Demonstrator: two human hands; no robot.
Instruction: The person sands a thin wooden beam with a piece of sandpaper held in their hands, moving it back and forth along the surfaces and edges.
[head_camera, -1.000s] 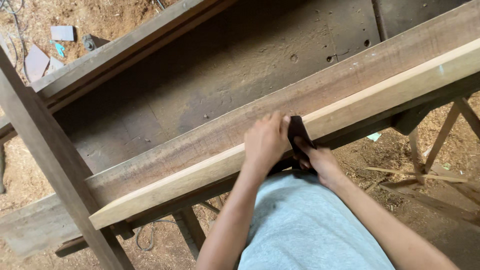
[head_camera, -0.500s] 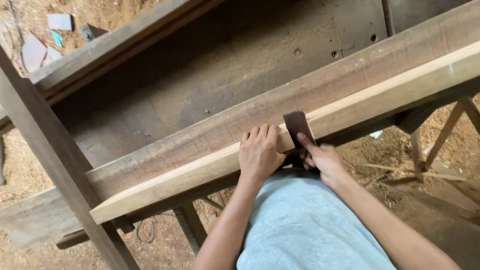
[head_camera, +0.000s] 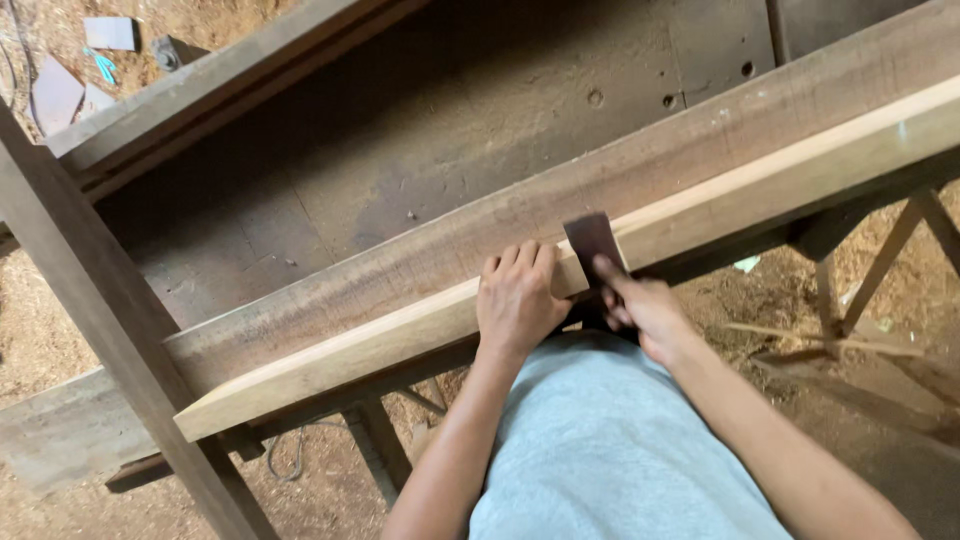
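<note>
A long pale plank (head_camera: 700, 205) lies on edge across the frame, its long axis running from the lower left, where its cut end sits near the bottom left quarter, up to the right edge of the frame. It rests against a darker, rougher beam (head_camera: 620, 170) that runs parallel just behind it, and both slant upward to the right.

The left hand (head_camera: 518, 300) lies flat on the pale plank near the middle of the frame, fingers stretched up over its top face and pointing toward the dark beam; its grip is released, the palm pressing down rather than clasping. Just to its right, the right hand (head_camera: 640, 305) has its grip clenched on a dark, flat rectangular tool (head_camera: 592, 242), index finger laid along it. The tool stands across the plank, its long axis pointing toward the upper part of the frame, roughly square to the plank's length, and its upper end reaches the seam between plank and beam.

Behind the beam, a wide dark tabletop (head_camera: 420, 150) fills the upper middle. A dark post (head_camera: 110, 330) slants down the left side of the frame. Sawdust covers the floor (head_camera: 40, 330), and a few scraps (head_camera: 108, 32) lie at the upper left. A grey shirt (head_camera: 620, 450) fills the lower middle.
</note>
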